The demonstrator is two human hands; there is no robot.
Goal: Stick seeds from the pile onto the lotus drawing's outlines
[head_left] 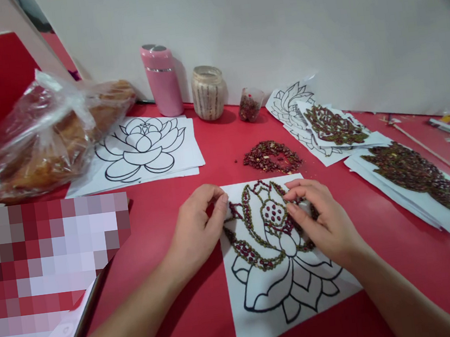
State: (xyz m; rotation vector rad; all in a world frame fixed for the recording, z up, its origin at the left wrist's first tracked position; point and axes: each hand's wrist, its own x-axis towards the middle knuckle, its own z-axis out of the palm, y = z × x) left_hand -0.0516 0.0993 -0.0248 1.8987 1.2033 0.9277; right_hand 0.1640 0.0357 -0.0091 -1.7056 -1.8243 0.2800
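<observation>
A paper sheet with a black-outlined lotus drawing [266, 300] lies in front of me. Green and dark red beans [247, 253] line many of its upper petals, and red beans dot the round centre [273, 213]. At the sheet's upper left edge, my left hand [199, 226] has its thumb and forefinger pinched together; anything between the tips is too small to make out. My right hand [325, 216] rests over the drawing's right side, thumb and forefinger close together beside the round centre, covering part of the petals. Whatever its fingertips hold is hidden.
Beyond the sheet is a loose pile of red beans [268, 157]. Behind stand a small cup of beans [250, 104], a jar [208, 93] and a pink flask [162, 83]. Bean-covered sheets [419, 180] lie right; a lotus print [189, 145], plastic bag [52, 135] and phone [65, 333] lie left.
</observation>
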